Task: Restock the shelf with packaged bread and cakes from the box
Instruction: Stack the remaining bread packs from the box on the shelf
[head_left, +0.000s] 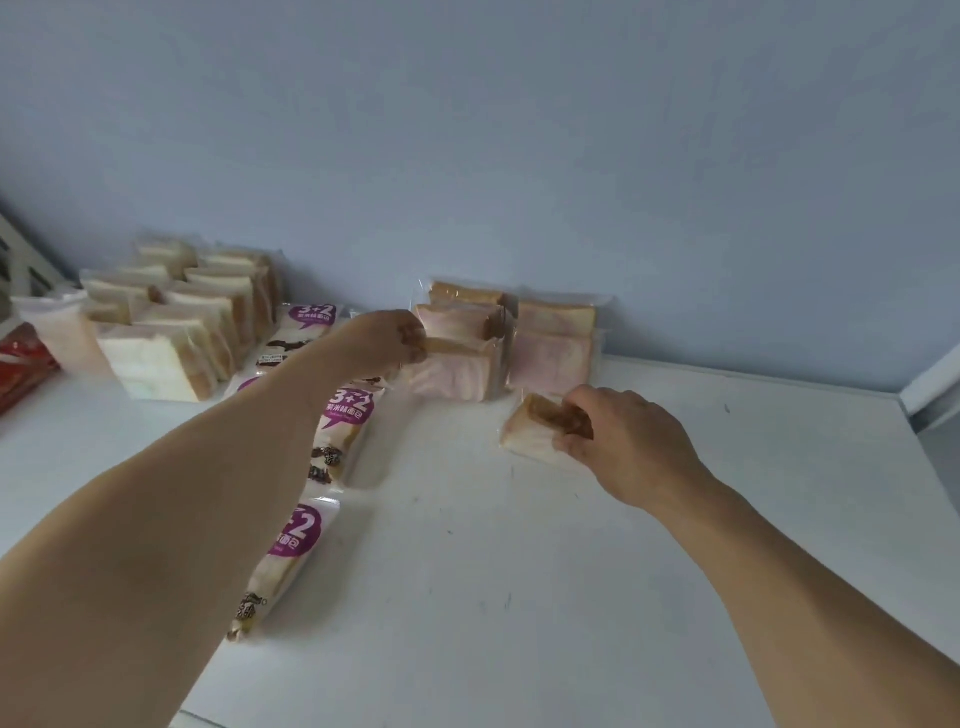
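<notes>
Nearest to me, my bare left forearm runs up across a line of white-and-purple wrapped bread packs (347, 415) that lie flat on the white shelf surface (519, 571), one behind another toward the back. My left hand (387, 338) is at the front pack of the left stack of clear-wrapped pink-marbled bread slices (452, 364), fingers pinched together on its upper edge. My right hand (623, 441) is clamped on a single clear-wrapped pink-marbled slice with brown crust (530, 431), which lies tilted on the shelf just in front of a second standing stack of the same bread (553, 348). Both stacks stand against the pale blue back wall (519, 156). Further left, rows of clear-wrapped white sandwich bread (176, 332) stand upright, packed close, with a pale pink bag (62, 332) and a red packet (21, 364) beside them at the frame edge. Between my arms and out to the right, the shelf is bare white as far as its right edge (930, 431), where a white upright meets the wall. I cannot see the box.
</notes>
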